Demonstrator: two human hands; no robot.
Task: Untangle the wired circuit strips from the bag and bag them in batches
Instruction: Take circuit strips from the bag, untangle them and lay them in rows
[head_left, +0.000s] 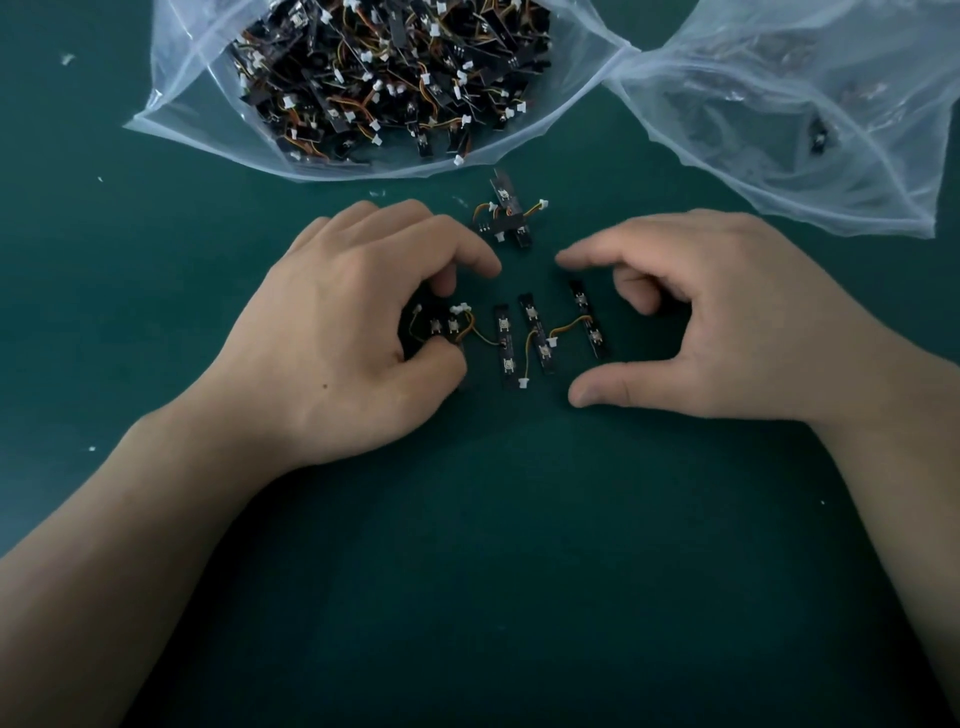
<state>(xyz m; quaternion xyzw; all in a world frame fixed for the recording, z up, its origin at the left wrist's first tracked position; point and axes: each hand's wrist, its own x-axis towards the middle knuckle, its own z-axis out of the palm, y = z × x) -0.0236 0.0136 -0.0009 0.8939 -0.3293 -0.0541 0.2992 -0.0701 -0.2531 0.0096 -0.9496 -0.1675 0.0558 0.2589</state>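
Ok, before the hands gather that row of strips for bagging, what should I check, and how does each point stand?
1. Middle strips lying side by side, apart: ok.
2. Their wires free of neighbouring strips: cannot tell.
3. Left hand grip on leftmost strips: ok, fingers and thumb curled round them.
4. Right hand free: ok, holds nothing.
5. Small cluster beyond the row untangled: not ok, strips cross.
6. Right bag mouth open: cannot tell.

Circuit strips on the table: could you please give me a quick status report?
Left hand pinches bunched strips; right hand open, holds nothing. Three strips in a row between them. Small tangle lies toward the full bag; second bag nearly empty.
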